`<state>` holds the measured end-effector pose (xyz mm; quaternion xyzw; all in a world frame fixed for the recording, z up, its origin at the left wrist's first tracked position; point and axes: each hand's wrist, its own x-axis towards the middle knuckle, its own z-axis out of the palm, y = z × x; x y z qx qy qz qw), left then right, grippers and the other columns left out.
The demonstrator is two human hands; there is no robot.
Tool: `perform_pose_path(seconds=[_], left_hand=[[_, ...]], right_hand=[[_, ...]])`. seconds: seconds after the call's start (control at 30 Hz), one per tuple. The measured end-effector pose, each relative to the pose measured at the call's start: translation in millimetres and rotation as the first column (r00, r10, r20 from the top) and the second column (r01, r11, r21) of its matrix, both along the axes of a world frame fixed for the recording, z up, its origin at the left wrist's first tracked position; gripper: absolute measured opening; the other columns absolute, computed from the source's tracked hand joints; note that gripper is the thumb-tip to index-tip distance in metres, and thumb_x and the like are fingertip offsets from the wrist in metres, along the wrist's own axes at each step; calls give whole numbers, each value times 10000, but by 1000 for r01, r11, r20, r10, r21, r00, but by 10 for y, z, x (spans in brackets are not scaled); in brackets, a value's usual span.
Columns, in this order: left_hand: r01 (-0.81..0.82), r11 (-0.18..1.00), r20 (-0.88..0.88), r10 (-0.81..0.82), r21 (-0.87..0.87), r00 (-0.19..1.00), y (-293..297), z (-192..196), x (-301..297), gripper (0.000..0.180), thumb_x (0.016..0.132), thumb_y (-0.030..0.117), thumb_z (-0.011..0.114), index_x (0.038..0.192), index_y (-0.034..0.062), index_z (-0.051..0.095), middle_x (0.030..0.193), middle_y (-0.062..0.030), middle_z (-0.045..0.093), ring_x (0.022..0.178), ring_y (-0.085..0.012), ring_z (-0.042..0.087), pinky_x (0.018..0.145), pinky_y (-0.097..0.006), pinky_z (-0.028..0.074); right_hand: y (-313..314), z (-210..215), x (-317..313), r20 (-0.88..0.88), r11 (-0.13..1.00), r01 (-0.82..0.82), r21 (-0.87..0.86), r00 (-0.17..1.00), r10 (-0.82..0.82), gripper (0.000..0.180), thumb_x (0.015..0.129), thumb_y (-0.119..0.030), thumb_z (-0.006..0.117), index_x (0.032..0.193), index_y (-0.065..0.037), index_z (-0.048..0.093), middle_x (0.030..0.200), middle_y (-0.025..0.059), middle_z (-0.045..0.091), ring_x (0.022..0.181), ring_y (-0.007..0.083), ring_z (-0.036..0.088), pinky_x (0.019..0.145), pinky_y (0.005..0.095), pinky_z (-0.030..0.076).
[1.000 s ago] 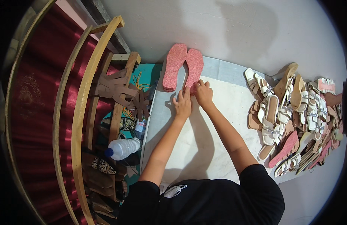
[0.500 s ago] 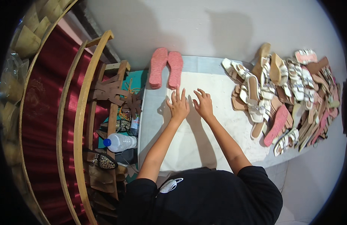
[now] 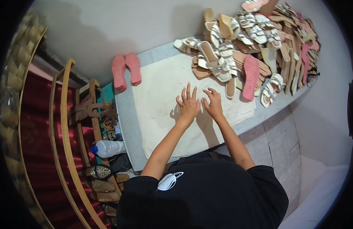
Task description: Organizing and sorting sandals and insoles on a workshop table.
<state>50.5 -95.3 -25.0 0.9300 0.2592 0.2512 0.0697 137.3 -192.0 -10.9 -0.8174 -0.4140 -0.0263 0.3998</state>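
Both of my hands reach out over a cream sheet point(image 3: 161, 110) that covers most of the grey table top. My left hand point(image 3: 189, 105) has its fingers spread and holds nothing. Close beside it, my right hand point(image 3: 213, 104) is empty too, its fingers apart and slightly bent. A pair of pink shoe soles point(image 3: 126, 72) stands at the far left of the table by the wall, away from my hands. To the right lies a heap of white strapped sandals point(image 3: 218, 68), and a single pink sole point(image 3: 251, 78) leans among them.
Behind the sandals, many loose soles point(image 3: 289, 65) are stacked at the far right. On the left stands a wooden rack point(image 3: 67, 126) before a dark red cloth point(image 3: 39, 152). A plastic bottle with a blue cap point(image 3: 107, 149) and brown strap pieces point(image 3: 86, 108) lie by it.
The view has turned to the right, so the table and sandals sit further left in the picture. My hands stay empty and have drawn slightly closer together; the pink soles remain in place.
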Motion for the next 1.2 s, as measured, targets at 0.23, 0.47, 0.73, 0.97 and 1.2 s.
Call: perform_pose_path(seconds=[0.23, 0.47, 0.73, 0.97, 1.2], left_hand=[[170, 984, 31, -172, 50, 985, -553, 54, 482, 579, 713, 246, 554, 1262, 138, 401, 1402, -102, 177, 1221, -275, 175, 899, -510, 163], [286, 958, 69, -284, -26, 956, -1088, 59, 1035, 685, 715, 271, 559, 1325, 101, 297, 1314, -78, 325, 1155, -257, 283, 871, -484, 179], [313, 935, 60, -307, -167, 950, -1642, -68, 1784, 904, 634, 353, 686, 1344, 50, 215, 1232, -130, 411, 1083, -255, 413, 845, -499, 269], [273, 906, 172, -227, -325, 959, -1695, -136, 2131, 907, 579, 283, 750, 1258, -78, 269, 1038, -256, 517, 885, -378, 545, 721, -392, 458], [262, 877, 131, -228, -403, 965, -1619, -174, 2108, 831, 608, 256, 715, 1237, -80, 289, 1030, -278, 509, 895, -401, 537, 746, -412, 456]], right_hand=[[-656, -45, 344, 60, 991, 131, 19, 989, -132, 360, 745, -150, 592, 1100, -120, 545, 1158, 114, 463, 1022, 298, 427, 857, 418, 358], [-1312, -169, 809, -25, 966, 256, -37, 966, -257, 379, 751, -119, 558, 1122, -67, 497, 1111, 122, 484, 1026, 304, 450, 835, 426, 368], [-1881, -375, 1295, -93, 971, 237, 42, 968, -233, 423, 771, -18, 480, 1191, -32, 426, 1108, 189, 478, 1035, 341, 451, 873, 399, 369], [-1972, -335, 1550, -383, 991, 64, 115, 924, -15, 626, 761, 74, 397, 1343, -16, 187, 1219, 229, 449, 1102, 327, 471, 911, 353, 373], [-1953, -411, 1566, -240, 999, -49, 21, 969, 52, 652, 771, 16, 424, 1354, 2, 135, 1175, 207, 492, 1075, 347, 467, 909, 369, 371]])
